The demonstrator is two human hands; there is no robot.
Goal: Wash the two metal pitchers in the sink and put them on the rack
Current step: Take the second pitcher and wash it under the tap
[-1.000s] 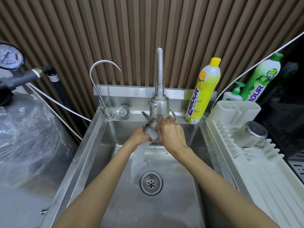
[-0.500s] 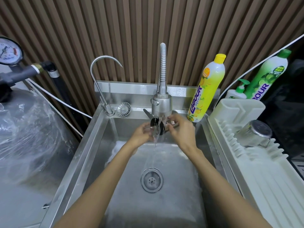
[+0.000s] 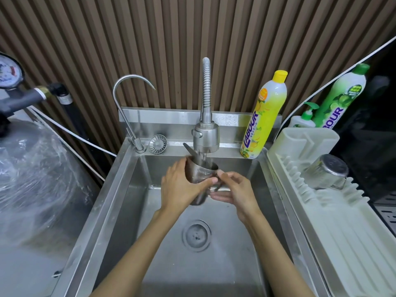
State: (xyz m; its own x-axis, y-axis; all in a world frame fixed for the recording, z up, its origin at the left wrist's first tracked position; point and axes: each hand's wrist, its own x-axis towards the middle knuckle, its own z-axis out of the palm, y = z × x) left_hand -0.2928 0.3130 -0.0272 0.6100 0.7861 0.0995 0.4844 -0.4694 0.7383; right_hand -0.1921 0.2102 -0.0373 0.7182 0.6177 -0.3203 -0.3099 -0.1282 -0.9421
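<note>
Pitcher (image 3: 200,179) now upright between lowered hands (image 3: 205,189)

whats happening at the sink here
A person is washing a metal pitcher under the spray faucet above the steel sink. The left hand wraps around the pitcher's body, holding it tilted under the spout, while the right hand sits at its handle side. Another metal pitcher already lies on its side on the white drying rack to the right, so this one is not yet racked.
</note>
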